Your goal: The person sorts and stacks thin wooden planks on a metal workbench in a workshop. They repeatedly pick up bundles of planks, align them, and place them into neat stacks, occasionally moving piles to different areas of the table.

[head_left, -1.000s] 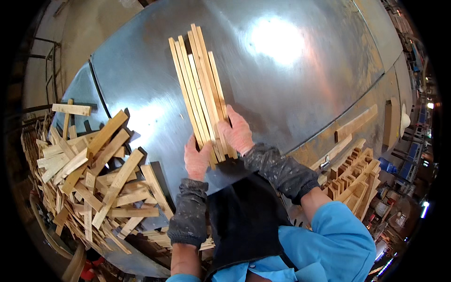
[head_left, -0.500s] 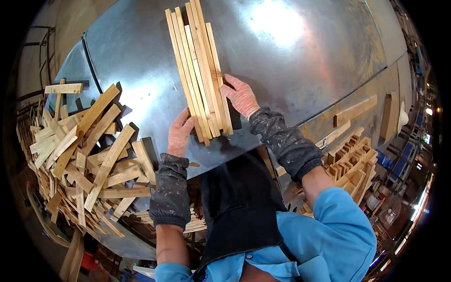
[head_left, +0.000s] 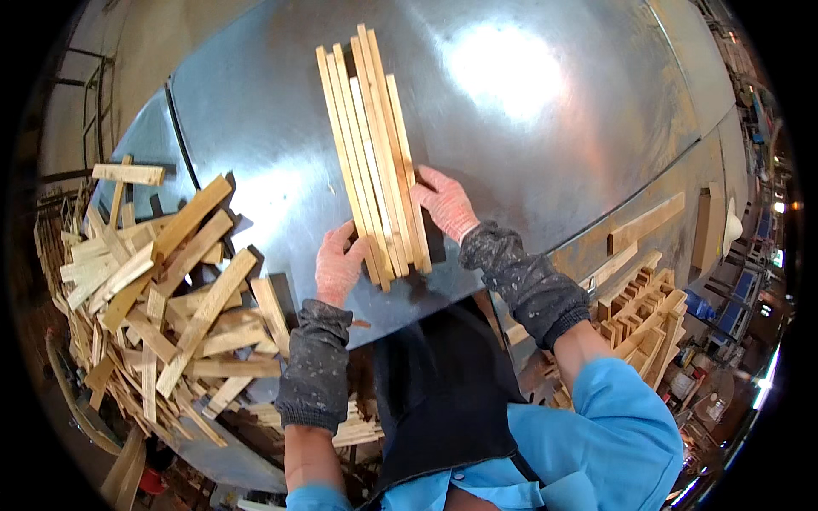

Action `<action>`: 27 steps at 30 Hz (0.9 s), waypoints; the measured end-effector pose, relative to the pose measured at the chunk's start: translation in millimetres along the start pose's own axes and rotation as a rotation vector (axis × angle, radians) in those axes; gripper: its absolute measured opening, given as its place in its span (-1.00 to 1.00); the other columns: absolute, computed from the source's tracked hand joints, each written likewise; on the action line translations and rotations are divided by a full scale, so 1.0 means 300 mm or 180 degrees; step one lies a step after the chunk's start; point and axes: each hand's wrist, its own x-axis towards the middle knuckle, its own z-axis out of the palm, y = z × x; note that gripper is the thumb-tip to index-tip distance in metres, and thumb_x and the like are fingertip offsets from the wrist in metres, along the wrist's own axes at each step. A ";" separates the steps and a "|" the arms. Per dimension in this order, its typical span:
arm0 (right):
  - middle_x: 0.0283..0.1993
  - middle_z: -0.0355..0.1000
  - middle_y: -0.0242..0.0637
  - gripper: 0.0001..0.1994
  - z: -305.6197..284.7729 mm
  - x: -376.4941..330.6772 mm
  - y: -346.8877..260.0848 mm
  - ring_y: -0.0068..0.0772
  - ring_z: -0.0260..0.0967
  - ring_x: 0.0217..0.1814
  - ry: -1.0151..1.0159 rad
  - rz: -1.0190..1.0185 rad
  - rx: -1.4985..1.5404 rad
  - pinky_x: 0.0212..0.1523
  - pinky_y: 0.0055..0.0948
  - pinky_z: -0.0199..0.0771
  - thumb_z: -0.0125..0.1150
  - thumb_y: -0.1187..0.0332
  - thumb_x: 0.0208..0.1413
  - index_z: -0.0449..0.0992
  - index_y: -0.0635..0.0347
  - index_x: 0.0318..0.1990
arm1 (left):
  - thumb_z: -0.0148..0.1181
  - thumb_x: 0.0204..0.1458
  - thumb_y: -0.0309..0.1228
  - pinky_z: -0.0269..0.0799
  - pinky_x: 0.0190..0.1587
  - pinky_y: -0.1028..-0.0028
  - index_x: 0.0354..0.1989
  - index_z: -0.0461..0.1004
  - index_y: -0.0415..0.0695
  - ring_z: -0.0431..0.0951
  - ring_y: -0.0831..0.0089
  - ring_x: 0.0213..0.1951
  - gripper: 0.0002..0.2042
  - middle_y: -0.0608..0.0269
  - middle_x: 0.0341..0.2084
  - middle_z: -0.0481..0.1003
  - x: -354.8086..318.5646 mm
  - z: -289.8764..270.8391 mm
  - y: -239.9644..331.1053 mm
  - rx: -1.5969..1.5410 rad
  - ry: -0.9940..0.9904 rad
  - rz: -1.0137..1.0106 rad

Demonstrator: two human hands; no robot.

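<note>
Several long, narrow wooden strips [head_left: 375, 162] lie side by side as a bundle on the metal tabletop [head_left: 281, 102], their ends uneven. My left hand [head_left: 338, 262], in a pinkish knit glove, is against the bundle's left side near its close end, thumb and index finger at the outer strip. On the opposite side, a little farther up, my right hand [head_left: 445, 203] in a matching glove presses its fingertips to the outermost strip. The bundle is gripped between both hands. Fingers under or behind the strips are hidden.
At the left, a heap of loose wooden pieces [head_left: 196, 319] lies in disorder. Slotted wooden pieces [head_left: 639, 307] are stacked at the right, near a long board [head_left: 648, 223]. The table's near edge runs just in front of my black apron [head_left: 443, 383].
The whole view has shifted, so the table and strips sit lower in the picture. Both hands stay at the bundle's sides, with little movement relative to it.
</note>
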 end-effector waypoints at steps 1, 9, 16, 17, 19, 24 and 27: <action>0.48 0.46 0.14 -0.30 -0.011 0.012 -0.024 0.00 0.38 0.56 -0.0098 0.0144 0.0043 0.55 -0.22 0.32 0.36 0.14 0.38 0.35 0.39 0.52 | 0.35 0.28 -0.09 0.43 0.39 0.14 0.48 0.47 -0.12 0.53 0.08 0.32 -0.36 -0.03 0.39 0.46 0.031 -0.004 0.013 0.0344 0.0333 0.0194; 0.55 0.31 0.24 -0.15 0.105 0.099 -0.217 0.19 0.31 0.58 0.0275 0.0603 -0.1281 0.55 -0.09 0.32 0.23 -0.19 0.34 0.36 0.34 0.54 | 0.33 0.24 0.06 0.12 0.58 -0.01 0.64 0.16 -0.21 0.18 -0.13 0.57 -0.09 -0.23 0.56 0.21 0.234 0.112 0.052 0.1249 0.1150 0.0581; 0.21 0.46 0.11 -0.22 0.106 -0.226 -0.277 0.12 0.48 0.31 0.0204 0.0389 -0.1141 0.35 -0.03 0.48 0.39 -0.13 0.14 0.52 0.30 0.35 | 0.50 0.11 -0.52 0.53 0.33 0.26 0.51 0.19 -0.31 0.57 0.28 0.23 -0.20 0.06 0.24 0.52 -0.097 0.081 0.056 -0.2637 -0.0056 0.0523; 0.22 0.46 0.11 -0.22 0.110 -0.289 -0.276 0.12 0.48 0.32 0.0256 0.0376 -0.1221 0.35 -0.03 0.48 0.40 -0.13 0.13 0.52 0.30 0.35 | 0.49 0.12 -0.54 0.53 0.33 0.25 0.52 0.17 -0.31 0.57 0.26 0.23 -0.19 0.05 0.25 0.51 -0.162 0.086 0.044 -0.2807 -0.0060 0.0441; 0.18 0.49 0.07 -0.26 0.145 -0.421 -0.282 0.10 0.52 0.26 0.0245 0.0277 -0.1290 0.32 -0.09 0.52 0.46 -0.08 0.15 0.53 0.22 0.38 | 0.47 0.14 -0.58 0.54 0.35 0.23 0.55 0.12 -0.30 0.58 0.23 0.23 -0.17 0.02 0.26 0.49 -0.312 0.100 -0.018 -0.3205 0.0018 0.0261; 0.30 0.44 0.13 -0.06 0.241 -0.768 -0.241 0.14 0.48 0.34 0.0278 0.0014 -0.1440 0.37 -0.06 0.50 0.45 -0.12 0.08 0.40 0.40 0.48 | 0.47 0.11 -0.66 0.57 0.32 0.26 0.54 0.11 -0.30 0.57 0.24 0.23 -0.16 0.01 0.27 0.47 -0.634 0.146 -0.202 -0.3540 0.0096 0.0665; 0.23 0.47 0.13 -0.16 0.294 -1.013 -0.257 0.14 0.51 0.28 0.0415 -0.0336 -0.1304 0.31 -0.05 0.53 0.47 -0.09 0.09 0.49 0.36 0.39 | 0.50 0.10 -0.63 0.58 0.31 0.28 0.54 0.11 -0.30 0.57 0.26 0.22 -0.15 0.02 0.27 0.47 -0.868 0.139 -0.253 -0.3495 0.0287 0.0927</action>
